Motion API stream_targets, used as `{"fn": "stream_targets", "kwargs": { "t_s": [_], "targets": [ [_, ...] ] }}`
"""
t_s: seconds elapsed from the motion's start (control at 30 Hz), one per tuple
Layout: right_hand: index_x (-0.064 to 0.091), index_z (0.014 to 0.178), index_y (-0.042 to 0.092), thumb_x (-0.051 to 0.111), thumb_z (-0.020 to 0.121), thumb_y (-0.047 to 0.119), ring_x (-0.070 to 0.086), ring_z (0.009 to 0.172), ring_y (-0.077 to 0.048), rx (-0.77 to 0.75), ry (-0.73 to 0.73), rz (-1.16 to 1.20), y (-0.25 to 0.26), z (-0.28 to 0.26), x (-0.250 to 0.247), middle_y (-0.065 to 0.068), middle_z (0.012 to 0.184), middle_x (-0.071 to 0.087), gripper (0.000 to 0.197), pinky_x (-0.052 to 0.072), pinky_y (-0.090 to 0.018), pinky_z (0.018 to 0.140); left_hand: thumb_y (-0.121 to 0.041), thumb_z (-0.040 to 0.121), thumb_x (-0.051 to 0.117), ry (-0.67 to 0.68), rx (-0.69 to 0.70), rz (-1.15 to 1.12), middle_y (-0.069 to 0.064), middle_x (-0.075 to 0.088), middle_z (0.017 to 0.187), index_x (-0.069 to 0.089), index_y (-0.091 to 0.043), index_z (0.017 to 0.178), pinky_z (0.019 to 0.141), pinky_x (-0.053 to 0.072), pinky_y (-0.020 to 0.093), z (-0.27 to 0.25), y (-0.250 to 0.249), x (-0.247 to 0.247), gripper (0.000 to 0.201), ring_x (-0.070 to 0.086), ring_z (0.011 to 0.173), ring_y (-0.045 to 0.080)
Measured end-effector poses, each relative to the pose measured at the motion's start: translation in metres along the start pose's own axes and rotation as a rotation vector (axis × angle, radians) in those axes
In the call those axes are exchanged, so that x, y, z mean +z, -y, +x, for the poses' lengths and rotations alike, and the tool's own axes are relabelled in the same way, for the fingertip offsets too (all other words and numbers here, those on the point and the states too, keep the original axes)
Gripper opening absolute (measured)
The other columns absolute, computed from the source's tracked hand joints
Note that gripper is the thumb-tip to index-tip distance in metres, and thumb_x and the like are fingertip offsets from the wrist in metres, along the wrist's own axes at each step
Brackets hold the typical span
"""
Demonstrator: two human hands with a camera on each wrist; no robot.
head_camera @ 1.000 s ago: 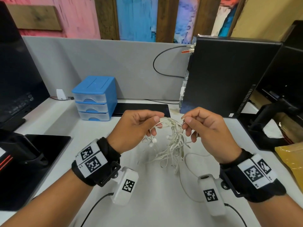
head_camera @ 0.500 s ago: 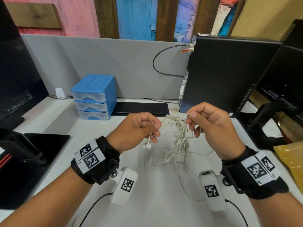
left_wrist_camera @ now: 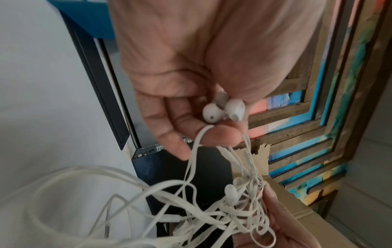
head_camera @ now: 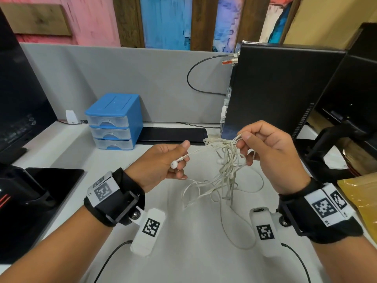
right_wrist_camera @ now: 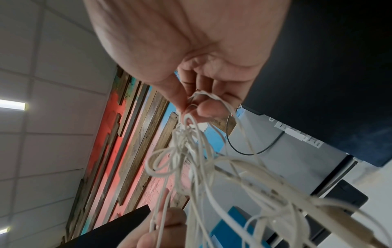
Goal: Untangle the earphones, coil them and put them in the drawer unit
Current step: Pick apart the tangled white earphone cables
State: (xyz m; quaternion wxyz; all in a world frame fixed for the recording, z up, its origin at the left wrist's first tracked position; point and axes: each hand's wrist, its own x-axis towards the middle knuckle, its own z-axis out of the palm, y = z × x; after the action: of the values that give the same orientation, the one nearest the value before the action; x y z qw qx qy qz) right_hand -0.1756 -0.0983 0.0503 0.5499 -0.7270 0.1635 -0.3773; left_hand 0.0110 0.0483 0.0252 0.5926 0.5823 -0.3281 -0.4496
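A person's two hands hold a tangle of white earphones (head_camera: 225, 160) in the air above a white desk (head_camera: 61, 152). The left hand (head_camera: 161, 162) pinches two earbuds (left_wrist_camera: 222, 111) between thumb and curled fingers; the wrist view shows the pair side by side at the fingertips, their cords running down and away toward the knot. The right hand (head_camera: 269, 154) has thumb and forefinger clamped on the top of the knot (right_wrist_camera: 191, 132), its other fingers curled beneath.

Between the hands one cord (head_camera: 195, 151) is drawn nearly straight, running left to right and rising slightly from the buds to the knot. Below the right hand the bundle's long axis is upright: loops hang down from the pinch toward the desk, and one long strand (head_camera: 234, 237) trails toward the camera in a wide curve between the wrists. A third earbud (left_wrist_camera: 231, 193) sits inside the tangle, its stem pointing down.

The blue drawer unit (head_camera: 115, 121) stands at the back left of the desk against a grey partition (head_camera: 122, 74), well apart from the hands, its three clear drawers closed. A black computer tower (head_camera: 281, 94) stands at back right, just behind the right hand.
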Motion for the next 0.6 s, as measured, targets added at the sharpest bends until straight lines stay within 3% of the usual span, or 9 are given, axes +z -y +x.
{"fn": "stream_targets", "kwargs": {
  "t_s": [0.2,0.4,0.5,0.6],
  "targets": [
    [0.064,0.09,0.008,0.049,0.098,0.0,0.055,0.061,-0.017,-0.005,0.007,-0.011,0.003,-0.001,0.0,-0.002,0.07,0.065,0.019,0.044,-0.024,0.049,-0.058,0.081,0.05,-0.012,0.036,0.068,0.0,0.046,0.054,0.065,-0.014,0.073,0.071,0.057,0.037,-0.005,-0.005,0.005,0.047,0.048,0.048,0.014],
    [0.064,0.091,0.006,0.05,0.097,0.0,0.056,0.061,-0.017,-0.036,0.044,-0.013,0.008,-0.004,0.001,-0.006,0.072,0.066,0.016,0.045,-0.024,0.049,-0.037,0.081,0.074,0.015,0.181,0.153,-0.001,0.052,0.054,0.059,-0.002,0.078,0.081,0.052,0.048,-0.007,-0.003,0.007,0.038,0.053,0.049,0.013],
    [0.064,0.09,0.007,0.05,0.097,0.0,0.056,0.061,-0.017,-0.054,0.07,-0.007,0.01,-0.006,0.005,-0.008,0.073,0.066,0.017,0.045,-0.024,0.049,-0.031,0.08,0.074,0.044,0.194,0.193,0.001,0.063,0.059,0.066,0.002,0.086,0.072,0.046,0.034,-0.008,-0.001,0.008,0.035,0.06,0.062,0.022],
    [0.064,0.089,0.009,0.05,0.097,0.0,0.056,0.061,-0.017,-0.056,0.085,-0.005,0.01,-0.008,0.007,-0.007,0.073,0.066,0.018,0.045,-0.023,0.049,-0.03,0.082,0.068,0.058,0.204,0.198,0.001,0.066,0.061,0.074,-0.014,0.083,0.068,0.046,0.02,-0.01,-0.001,0.011,0.018,0.061,0.071,0.024]
  ]
}}
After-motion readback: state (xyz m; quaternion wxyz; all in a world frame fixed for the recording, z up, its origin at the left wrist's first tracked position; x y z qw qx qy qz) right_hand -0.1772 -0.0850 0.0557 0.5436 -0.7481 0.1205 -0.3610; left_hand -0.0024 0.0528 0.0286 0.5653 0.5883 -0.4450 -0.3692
